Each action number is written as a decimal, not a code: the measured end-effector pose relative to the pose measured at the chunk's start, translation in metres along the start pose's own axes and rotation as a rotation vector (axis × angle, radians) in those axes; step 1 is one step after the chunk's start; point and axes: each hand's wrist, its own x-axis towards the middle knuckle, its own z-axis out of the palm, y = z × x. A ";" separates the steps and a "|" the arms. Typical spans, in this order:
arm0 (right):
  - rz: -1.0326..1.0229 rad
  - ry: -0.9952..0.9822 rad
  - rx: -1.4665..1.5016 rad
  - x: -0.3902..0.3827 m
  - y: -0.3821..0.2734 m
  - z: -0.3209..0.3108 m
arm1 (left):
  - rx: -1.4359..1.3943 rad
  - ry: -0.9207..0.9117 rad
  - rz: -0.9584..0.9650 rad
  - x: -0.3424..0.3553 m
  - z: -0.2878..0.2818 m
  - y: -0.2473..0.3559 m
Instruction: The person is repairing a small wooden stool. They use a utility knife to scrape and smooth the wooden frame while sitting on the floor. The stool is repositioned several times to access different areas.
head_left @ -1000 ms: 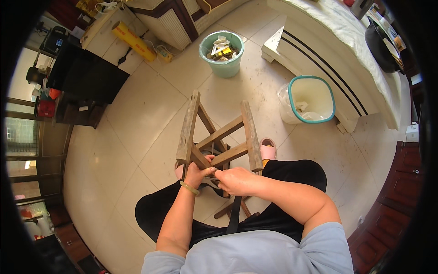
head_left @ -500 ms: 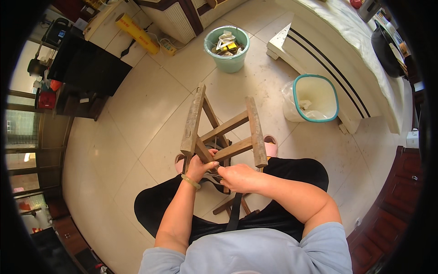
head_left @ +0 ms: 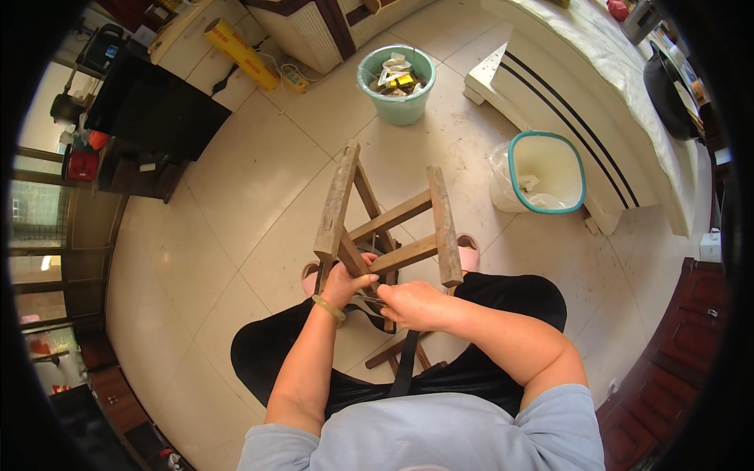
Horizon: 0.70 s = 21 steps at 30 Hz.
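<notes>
A worn wooden folding stool frame (head_left: 338, 206) stands between my knees, its crossed legs and two top bars facing up. My left hand (head_left: 344, 286) is wrapped round a leg of the frame near the crossing, thumb pointing right. Close beside it, my right hand (head_left: 414, 305) is closed, fingers curled toward the same leg. Thin pale strands show between the two hands, but what the right fingers grip is hidden. A dark strap (head_left: 404, 365) runs down toward my lap.
Beyond the frame stands a green bucket (head_left: 402, 108) filled with rubbish. A lined white bin with a teal rim (head_left: 512, 177) is at the right, beside a white cloth-covered table (head_left: 561, 118). My pink slippers (head_left: 469, 253) rest on the tiles. Far left is a black screen (head_left: 153, 102).
The surroundings sit slightly lower and farther right in the picture. Both hands keep nearly the same place and grip at the stool frame.
</notes>
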 end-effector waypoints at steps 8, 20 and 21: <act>-0.007 0.015 0.031 0.002 0.000 0.003 | 0.007 -0.002 -0.035 0.007 0.001 -0.001; 0.012 0.027 0.072 0.005 -0.002 0.002 | 0.464 0.001 0.114 0.022 0.010 -0.003; 0.005 0.033 0.078 0.005 -0.003 0.002 | 0.491 0.006 0.126 0.023 0.010 -0.003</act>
